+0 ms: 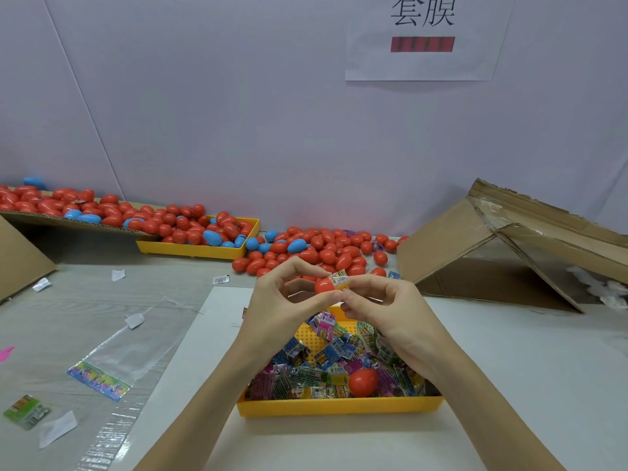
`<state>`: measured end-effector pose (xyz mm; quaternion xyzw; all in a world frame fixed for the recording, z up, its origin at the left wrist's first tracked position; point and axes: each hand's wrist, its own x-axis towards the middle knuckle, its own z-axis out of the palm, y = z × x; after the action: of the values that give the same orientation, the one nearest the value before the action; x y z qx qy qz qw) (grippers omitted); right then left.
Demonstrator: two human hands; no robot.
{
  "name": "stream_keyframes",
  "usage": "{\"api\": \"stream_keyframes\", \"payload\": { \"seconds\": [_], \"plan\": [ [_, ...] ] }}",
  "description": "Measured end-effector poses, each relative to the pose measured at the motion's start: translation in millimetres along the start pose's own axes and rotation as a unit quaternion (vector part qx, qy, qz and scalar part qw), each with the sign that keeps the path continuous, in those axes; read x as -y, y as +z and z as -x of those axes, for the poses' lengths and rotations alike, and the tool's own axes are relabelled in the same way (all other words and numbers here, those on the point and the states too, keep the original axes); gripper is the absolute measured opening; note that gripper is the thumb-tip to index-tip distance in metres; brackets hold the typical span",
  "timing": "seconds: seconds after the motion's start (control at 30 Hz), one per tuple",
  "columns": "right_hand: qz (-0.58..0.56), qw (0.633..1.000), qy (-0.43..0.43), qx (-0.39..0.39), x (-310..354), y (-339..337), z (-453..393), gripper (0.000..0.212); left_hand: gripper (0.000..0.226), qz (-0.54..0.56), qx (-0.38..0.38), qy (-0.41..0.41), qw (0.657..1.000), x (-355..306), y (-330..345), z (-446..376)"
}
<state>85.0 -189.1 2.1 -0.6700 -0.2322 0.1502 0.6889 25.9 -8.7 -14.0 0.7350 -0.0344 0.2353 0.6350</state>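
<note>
My left hand (289, 294) pinches a red plastic egg (323, 286) between thumb and fingers, held up above the near yellow tray (339, 406). My right hand (380, 304) pinches a small yellow printed film sleeve (341, 279) that sits over the egg's right end. The tray below holds several colourful printed sleeves (333, 355) and another red egg (363, 381).
A heap of red and blue eggs (319, 249) lies on the table behind my hands. More fill a far yellow tray (190, 249) and a cardboard sheet (51, 219) at left. A tipped cardboard box (503, 253) stands at right. Clear bags (112, 358) and paper scraps lie at left.
</note>
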Motion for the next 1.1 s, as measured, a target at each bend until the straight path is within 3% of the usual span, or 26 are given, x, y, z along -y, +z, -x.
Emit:
{"api": "stream_keyframes", "payload": {
  "seconds": [0.23, 0.47, 0.77, 1.1],
  "plan": [
    [-0.085, 0.995, 0.043, 0.030, 1, 0, 0, 0.021, 0.036, -0.025, 0.001, 0.023, 0.999, -4, -3, -1],
    [-0.113, 0.993, 0.034, -0.007, 0, 0, -2, 0.017, 0.045, 0.011, 0.012, 0.013, 1.000, -7, -7, -2],
    [-0.010, 1.000, -0.001, -0.005, -2, -4, -2, 0.018, 0.043, 0.000, 0.038, -0.011, 0.999, -5, -9, -3],
    [0.005, 0.999, -0.031, -0.023, -5, -9, -6, 0.021, 0.036, -0.011, 0.057, -0.020, 0.998, -6, -11, -4]
  ]
}}
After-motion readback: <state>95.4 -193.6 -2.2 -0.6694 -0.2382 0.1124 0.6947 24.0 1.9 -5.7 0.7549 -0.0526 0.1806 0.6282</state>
